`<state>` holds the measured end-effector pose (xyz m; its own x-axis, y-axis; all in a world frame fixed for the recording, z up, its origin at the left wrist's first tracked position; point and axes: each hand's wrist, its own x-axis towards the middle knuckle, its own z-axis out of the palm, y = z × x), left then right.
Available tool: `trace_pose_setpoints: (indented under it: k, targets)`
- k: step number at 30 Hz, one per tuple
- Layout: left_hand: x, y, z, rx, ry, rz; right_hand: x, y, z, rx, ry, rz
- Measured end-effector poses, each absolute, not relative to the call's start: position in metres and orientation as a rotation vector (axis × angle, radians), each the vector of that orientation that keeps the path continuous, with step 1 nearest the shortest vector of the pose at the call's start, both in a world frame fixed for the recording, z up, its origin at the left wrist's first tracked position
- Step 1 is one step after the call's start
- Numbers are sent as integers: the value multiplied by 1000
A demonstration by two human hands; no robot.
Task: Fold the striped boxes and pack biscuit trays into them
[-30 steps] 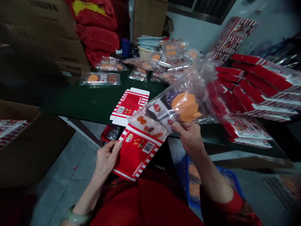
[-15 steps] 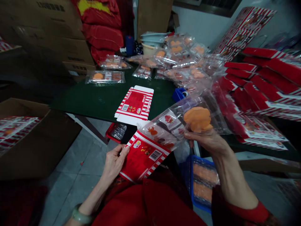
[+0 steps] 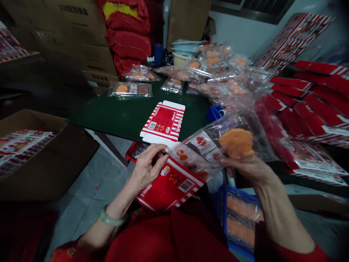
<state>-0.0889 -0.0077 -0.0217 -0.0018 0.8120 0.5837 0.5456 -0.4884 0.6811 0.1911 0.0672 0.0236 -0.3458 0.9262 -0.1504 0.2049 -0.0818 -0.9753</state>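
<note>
My left hand pinches the upper left edge of a red-and-white striped box near its open end. The box lies slanted in front of my body, barcode facing up. My right hand grips a clear plastic packet with an orange food-shaped toy and printed cards inside. The lower left end of the packet sits at the box's mouth, apparently partly inside. Another flattened-looking striped box with white flaps lies on the green table.
Several packets are heaped at the back, beside stacked basins. A blue tape dispenser stands nearby. Red boxes pile up at right. Below are a blue crate and, at left, a carton holding striped boxes.
My left hand has moved up along the box's left edge to its open end. My right hand still holds the packet at the mouth. The view has shifted slightly.
</note>
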Motion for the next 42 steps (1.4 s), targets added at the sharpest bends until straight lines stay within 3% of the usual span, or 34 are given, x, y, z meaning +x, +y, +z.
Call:
trace_pose_setpoints:
  k: [14, 21, 23, 28, 31, 37, 39, 42]
  targets:
    - [-82, -6, -6, 2230, 1311, 1178, 185, 75, 34, -1229, -1761, 1515]
    - [-90, -7, -16, 1680, 1339, 1452, 163, 69, 16, -1046, -1746, 1489]
    - [-91, -3, -15, 1592, 1358, 1531, 168, 74, 27, -936, -1702, 1342]
    - [-78, 8, -7, 1582, 1283, 1745, 180, 91, 77, -883, -1683, 599]
    - [-68, 5, -12, 1535, 1183, 1753, 178, 97, 87, -960, -1822, 498]
    - [-71, -12, -31, 1324, 1101, 1662, 154, 82, 43, -740, -2224, 721]
    - [-75, -14, -34, 1284, 1149, 1628, 141, 66, 26, -657, -2442, 578]
    - [-77, -16, -35, 1219, 1179, 1569, 124, 38, 14, -751, -2640, 98]
